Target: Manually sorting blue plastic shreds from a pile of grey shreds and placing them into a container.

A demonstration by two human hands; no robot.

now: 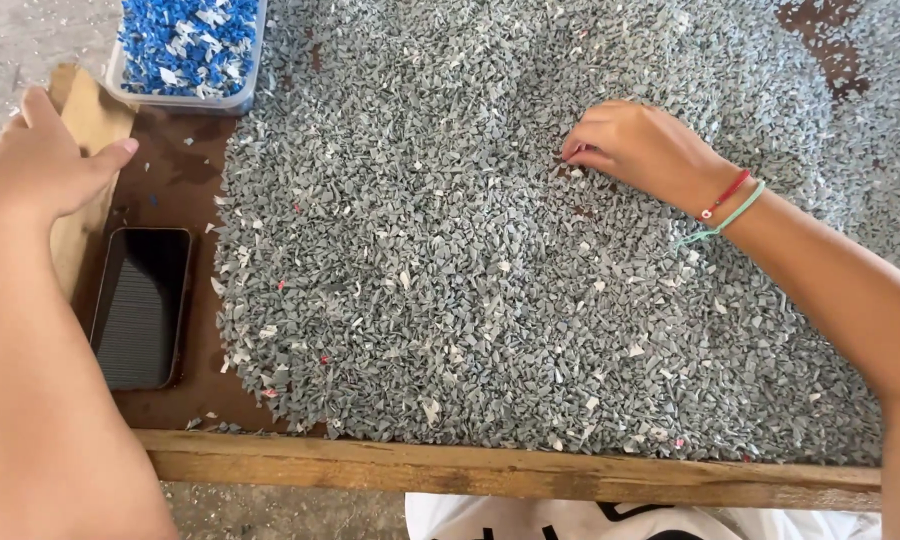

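brown table (175, 180), grey chips (490, 260), phone (142, 305)

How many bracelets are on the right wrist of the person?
2. A red bracelet sits nearer the right hand, and a green bracelet lies right beside it, toward the forearm. The underside of the wrist is hidden, so another could be there.

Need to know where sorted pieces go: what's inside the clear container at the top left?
The clear container holds blue plastic flakes with some white bits mixed in. Its bottom is covered by them, and its far end is out of frame.
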